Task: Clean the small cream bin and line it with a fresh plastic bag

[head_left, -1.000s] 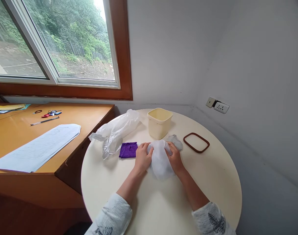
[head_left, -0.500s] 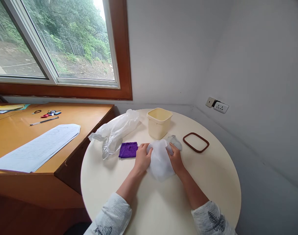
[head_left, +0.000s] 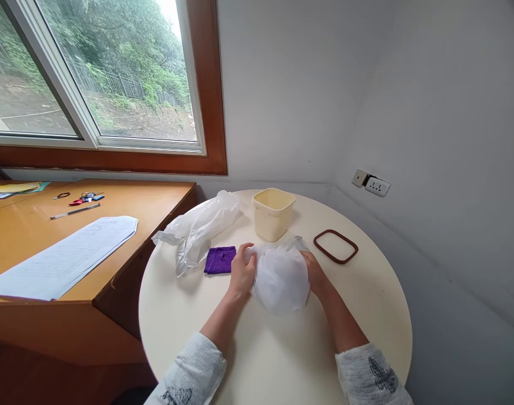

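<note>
A white, translucent plastic bag, puffed into a rounded bundle, is held between my two hands over the round table. My left hand pinches its left side, thumb toward the bag. On the opposite side my right hand grips the edge, its fingertips partly hidden behind the plastic. What the bag contains, if anything, cannot be made out. A folded purple cloth lies just left of my left hand. Behind the bundle, a greyish clear piece of plastic shows in part.
On the white round table stand a cream square tub, a brown rounded-rectangular ring and a crumpled clear plastic bag. To the left, a wooden desk bears papers, a pen and keys.
My right hand has moved outward to the right and slightly lower along the bag. The bag now looks wider and rounder, while my left hand stays almost in place.
</note>
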A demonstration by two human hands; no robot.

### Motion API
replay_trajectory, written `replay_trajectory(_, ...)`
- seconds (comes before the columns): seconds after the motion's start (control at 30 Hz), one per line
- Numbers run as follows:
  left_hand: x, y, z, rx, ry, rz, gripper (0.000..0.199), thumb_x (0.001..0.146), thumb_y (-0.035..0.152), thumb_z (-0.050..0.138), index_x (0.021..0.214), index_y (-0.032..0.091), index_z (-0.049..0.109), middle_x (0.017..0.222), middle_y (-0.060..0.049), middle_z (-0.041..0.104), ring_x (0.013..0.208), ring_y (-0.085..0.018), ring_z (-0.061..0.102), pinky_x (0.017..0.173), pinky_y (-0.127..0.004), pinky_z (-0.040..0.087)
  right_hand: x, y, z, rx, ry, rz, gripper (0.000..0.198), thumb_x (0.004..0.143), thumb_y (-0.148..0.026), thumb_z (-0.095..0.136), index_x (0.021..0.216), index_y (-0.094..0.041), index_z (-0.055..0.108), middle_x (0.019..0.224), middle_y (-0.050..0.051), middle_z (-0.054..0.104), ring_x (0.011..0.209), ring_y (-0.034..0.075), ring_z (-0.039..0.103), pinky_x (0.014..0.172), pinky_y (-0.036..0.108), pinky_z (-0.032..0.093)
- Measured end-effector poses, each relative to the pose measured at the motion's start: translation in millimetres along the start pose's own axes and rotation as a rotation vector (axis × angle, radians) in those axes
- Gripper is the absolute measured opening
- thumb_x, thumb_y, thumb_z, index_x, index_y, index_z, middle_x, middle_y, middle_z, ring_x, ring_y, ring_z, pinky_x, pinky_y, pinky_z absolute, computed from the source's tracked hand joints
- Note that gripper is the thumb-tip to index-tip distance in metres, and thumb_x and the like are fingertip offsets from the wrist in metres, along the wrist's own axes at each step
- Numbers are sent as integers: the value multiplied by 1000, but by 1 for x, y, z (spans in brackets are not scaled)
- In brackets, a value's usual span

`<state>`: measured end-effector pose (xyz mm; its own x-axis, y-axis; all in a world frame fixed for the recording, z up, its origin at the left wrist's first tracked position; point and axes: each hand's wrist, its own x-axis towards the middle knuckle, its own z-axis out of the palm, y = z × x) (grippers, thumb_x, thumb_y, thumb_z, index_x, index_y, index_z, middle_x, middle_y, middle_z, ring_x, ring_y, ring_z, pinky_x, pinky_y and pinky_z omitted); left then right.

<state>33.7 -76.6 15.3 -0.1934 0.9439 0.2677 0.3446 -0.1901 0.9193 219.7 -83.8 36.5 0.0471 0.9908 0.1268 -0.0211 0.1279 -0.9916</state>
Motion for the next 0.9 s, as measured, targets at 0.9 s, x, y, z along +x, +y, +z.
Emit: replay_trajectory(0.9, -9, 18, -2, -283, -250, -1, 38, 78, 36, 54, 112, 19, 51, 79, -1, 64, 66, -13, 57, 61, -23, 44, 9, 16, 0, -331, -231, -209, 31, 65, -27, 63, 95, -25, 71, 86, 3, 62, 86, 21, 59, 81, 35, 45)
